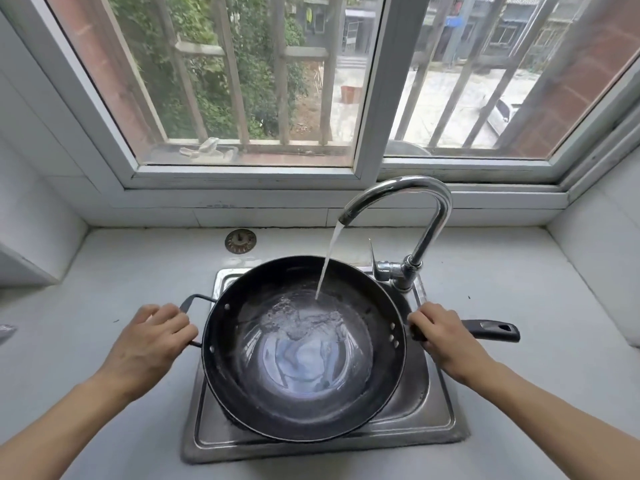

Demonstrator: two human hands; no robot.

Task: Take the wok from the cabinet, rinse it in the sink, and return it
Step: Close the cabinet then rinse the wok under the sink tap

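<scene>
White stone countertop [104, 271] under a barred window is framing the small steel sink [440, 410]. I am watching the round black steel wok [301, 358] sitting over it, catching tap water [327, 261]; left hand [149, 336] is gripping its loop handle, right hand [446, 336] curling round its long black handle.

The wok [304, 348] is showing black walls, with a pale blue-grey sheen at its wet centre. Its long handle [491, 330] is appearing black, and its loop handle [194, 301] dark grey. The sink [440, 410] is presenting a dull silver-grey finish. The faucet [415, 209] is gleaming in bright chrome. The counter [502, 289] is reading light grey-white. The drain strainer [240, 241] is showing tarnished brownish metal. The window frame [377, 109] is appearing white.
</scene>
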